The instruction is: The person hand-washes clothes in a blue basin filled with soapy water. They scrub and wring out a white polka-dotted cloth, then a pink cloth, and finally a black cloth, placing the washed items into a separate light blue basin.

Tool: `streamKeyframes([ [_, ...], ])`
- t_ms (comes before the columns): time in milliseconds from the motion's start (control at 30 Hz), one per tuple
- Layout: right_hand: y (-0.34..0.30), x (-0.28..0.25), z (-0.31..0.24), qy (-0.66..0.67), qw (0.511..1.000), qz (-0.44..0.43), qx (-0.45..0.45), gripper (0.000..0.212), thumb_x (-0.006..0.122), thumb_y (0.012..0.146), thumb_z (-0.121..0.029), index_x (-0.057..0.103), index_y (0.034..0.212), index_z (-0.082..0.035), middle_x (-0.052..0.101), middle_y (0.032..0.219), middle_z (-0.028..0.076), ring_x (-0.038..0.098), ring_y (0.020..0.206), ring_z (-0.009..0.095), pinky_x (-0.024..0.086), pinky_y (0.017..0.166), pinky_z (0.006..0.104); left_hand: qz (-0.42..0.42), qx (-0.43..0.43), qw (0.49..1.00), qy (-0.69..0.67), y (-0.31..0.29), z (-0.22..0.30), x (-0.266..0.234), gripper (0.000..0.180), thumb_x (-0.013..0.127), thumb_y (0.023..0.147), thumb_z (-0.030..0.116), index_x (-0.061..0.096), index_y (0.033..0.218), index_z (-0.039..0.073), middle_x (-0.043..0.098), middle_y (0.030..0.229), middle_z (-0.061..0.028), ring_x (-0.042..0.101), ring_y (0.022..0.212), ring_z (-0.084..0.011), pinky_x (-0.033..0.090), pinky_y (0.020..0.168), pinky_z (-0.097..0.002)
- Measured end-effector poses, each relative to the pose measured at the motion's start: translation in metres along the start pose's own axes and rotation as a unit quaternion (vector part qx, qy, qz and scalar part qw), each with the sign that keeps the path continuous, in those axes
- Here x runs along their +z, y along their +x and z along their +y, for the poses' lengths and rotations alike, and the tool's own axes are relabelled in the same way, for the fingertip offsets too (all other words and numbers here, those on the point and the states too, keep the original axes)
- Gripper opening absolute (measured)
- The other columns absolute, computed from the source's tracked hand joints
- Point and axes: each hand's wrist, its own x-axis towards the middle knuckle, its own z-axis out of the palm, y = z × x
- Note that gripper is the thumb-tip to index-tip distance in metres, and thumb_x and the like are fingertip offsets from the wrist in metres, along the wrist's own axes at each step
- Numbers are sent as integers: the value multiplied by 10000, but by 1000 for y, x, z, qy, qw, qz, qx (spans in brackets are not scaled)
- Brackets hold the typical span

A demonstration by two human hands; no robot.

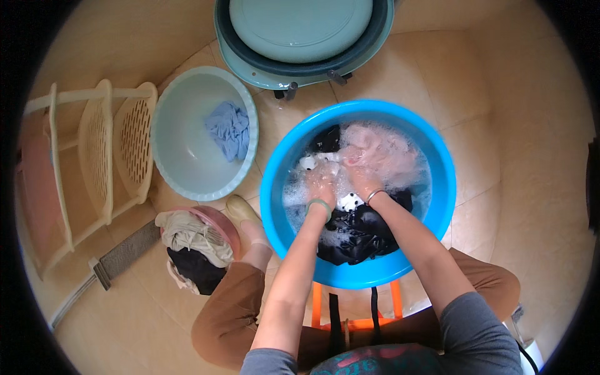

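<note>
Both of my arms reach down into a bright blue basin [445, 206] of soapy water. My left hand [321, 179], with a pale green bangle at its wrist, is on a white cloth with black spots [350, 201]. Foam and water hide its fingers. Beside it, my right hand [364, 177] wears a silver bangle; its fingers sink into suds against a pink cloth [378, 147]. I cannot make out how either hand's fingers are bent. Wet black clothing [359, 234] lies below my wrists, and another black piece [327, 139] shows toward the far side.
A pale green basin [164, 134] with a blue cloth [230, 130] stands left. Nearer is a pink basin [224, 226] heaped with clothes [199, 240]. A cream rack [107, 150] and a floor drain cover [130, 250] lie farther left. A teal tub [300, 31] is behind; orange stool legs [395, 300] are near me.
</note>
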Motion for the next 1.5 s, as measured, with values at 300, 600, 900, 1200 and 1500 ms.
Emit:
streamKeyframes([
  [300, -87, -88, -69, 304, 935, 183, 8, 333, 729, 674, -28, 686, 1002, -67, 641, 1028, 149, 609, 994, 316, 472, 891, 384, 46, -382, 537, -751, -108, 86, -33, 829, 651, 819, 594, 332, 1389, 82, 461, 1343, -108, 464, 1232, -271, 351, 1061, -418],
  [600, -223, -126, -140, 288, 933, 181, -118, 239, 728, 670, -10, 669, 900, -37, 604, 929, 108, 604, 904, 236, 478, 814, 320, -145, -86, 331, -928, -119, 109, -120, 762, 464, 882, 655, 459, 1347, 52, 582, 1250, -140, 590, 1106, -326, 496, 943, -444],
  [900, -285, -151, -140, 158, 945, 91, -272, 156, 688, 728, -2, 698, 854, -93, 605, 887, 67, 600, 876, 244, 478, 808, 342, -290, 17, 262, -920, -146, 105, -116, 438, 535, 939, 371, 546, 1269, 84, 659, 1127, -93, 664, 928, -242, 572, 774, -379],
  [1200, -239, -133, -71, 751, 656, 50, 61, 689, 582, 926, -448, 317, 1445, -81, 296, 1492, 122, 427, 1289, 277, 403, 1023, 473, -310, 5, 243, -919, -158, 119, -131, 507, 402, 975, 486, 506, 1297, 108, 627, 1119, -69, 641, 918, -229, 551, 779, -350],
  [1500, -196, -140, -105, 885, 452, -114, -4, 660, 385, 930, -628, 436, 1360, -130, 578, 1241, 106, 593, 1076, 314, 505, 891, 452, -405, -95, 202, -887, -194, 121, -137, 452, 467, 962, 418, 540, 1219, 53, 669, 968, -131, 665, 621, -268, 577, 534, -394],
])
